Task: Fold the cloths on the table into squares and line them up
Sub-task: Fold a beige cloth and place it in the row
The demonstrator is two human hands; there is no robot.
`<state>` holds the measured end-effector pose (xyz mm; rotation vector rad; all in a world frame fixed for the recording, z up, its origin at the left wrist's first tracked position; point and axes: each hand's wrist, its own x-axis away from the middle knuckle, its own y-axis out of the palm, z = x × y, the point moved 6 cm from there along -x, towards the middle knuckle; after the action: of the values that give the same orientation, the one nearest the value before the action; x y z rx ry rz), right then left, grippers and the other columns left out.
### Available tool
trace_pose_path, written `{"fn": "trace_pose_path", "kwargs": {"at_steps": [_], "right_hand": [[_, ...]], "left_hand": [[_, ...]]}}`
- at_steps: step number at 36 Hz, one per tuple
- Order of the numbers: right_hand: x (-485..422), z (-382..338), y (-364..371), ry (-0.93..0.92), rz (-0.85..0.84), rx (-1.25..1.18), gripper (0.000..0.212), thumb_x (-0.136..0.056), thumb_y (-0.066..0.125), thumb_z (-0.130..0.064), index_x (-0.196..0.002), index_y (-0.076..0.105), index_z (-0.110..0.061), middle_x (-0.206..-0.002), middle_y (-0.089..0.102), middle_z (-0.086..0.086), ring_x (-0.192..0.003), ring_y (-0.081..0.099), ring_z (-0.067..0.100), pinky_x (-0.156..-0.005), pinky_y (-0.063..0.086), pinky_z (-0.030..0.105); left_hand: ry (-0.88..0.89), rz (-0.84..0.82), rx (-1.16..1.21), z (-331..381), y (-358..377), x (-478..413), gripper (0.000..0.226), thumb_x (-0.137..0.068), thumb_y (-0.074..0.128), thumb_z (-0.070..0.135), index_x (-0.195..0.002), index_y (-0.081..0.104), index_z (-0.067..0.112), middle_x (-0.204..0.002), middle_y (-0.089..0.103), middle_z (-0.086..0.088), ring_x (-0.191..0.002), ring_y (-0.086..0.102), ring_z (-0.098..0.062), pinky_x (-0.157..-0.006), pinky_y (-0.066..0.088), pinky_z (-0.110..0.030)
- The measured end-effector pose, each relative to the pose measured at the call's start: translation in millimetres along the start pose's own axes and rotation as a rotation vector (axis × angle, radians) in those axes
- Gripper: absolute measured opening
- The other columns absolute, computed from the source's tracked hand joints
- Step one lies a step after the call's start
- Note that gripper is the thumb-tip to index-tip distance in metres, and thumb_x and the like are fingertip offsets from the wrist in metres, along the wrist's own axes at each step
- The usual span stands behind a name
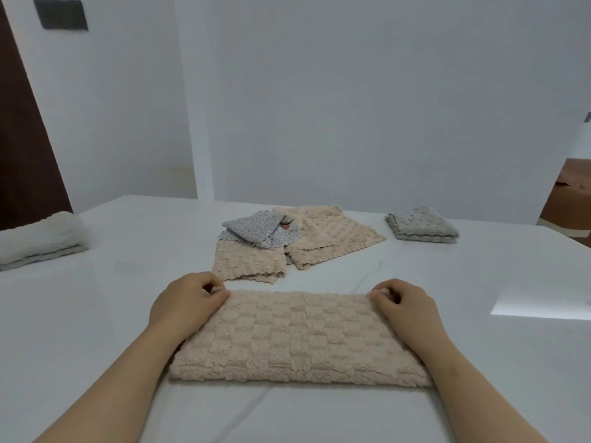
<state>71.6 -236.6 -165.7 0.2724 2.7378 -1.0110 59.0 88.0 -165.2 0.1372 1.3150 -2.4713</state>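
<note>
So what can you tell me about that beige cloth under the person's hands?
The beige cloth is a fluffy towel with a woven checker texture, lying flat on the white table close to the person as a wide rectangle, apparently folded double. The left hand and right hand each pinch one far corner, wrists resting along its short sides.

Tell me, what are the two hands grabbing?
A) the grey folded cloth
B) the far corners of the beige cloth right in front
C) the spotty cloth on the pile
B: the left hand and the right hand each pinch a far corner of the nearest beige cloth.
</note>
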Motion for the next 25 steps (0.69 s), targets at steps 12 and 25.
{"fn": "trace_pose_path", "kwargs": {"at_steps": [12,25], "right_hand": [[-5,5,4,0.089,-0.055,0.353,0.029,-0.089,0.053,-0.037,-0.116,0.060,-0.030,-0.118,0.062,-0.004,-0.122,0.041,0.024,-0.091,0.035,0.031],[-6,6,3,0.064,-0.089,0.261,0.004,-0.086,0.056,-0.035,-0.086,0.053,-0.038,-0.079,0.053,-0.021,-0.097,0.041,0.019,-0.081,0.029,0.030]], "left_hand": [[0.041,-0.139,-0.149,0,12,-2,0.018,-0.091,0.049,0.039,-0.104,0.056,0.030,-0.092,0.051,0.004,-0.108,0.047,-0.023,-0.090,0.041,-0.035],[0.052,-0.128,0.300,0,2,2,0.011,-0.090,0.056,0.028,-0.080,0.051,0.027,-0.068,0.051,0.000,-0.057,0.040,-0.013,-0.054,0.033,-0.027]]}}
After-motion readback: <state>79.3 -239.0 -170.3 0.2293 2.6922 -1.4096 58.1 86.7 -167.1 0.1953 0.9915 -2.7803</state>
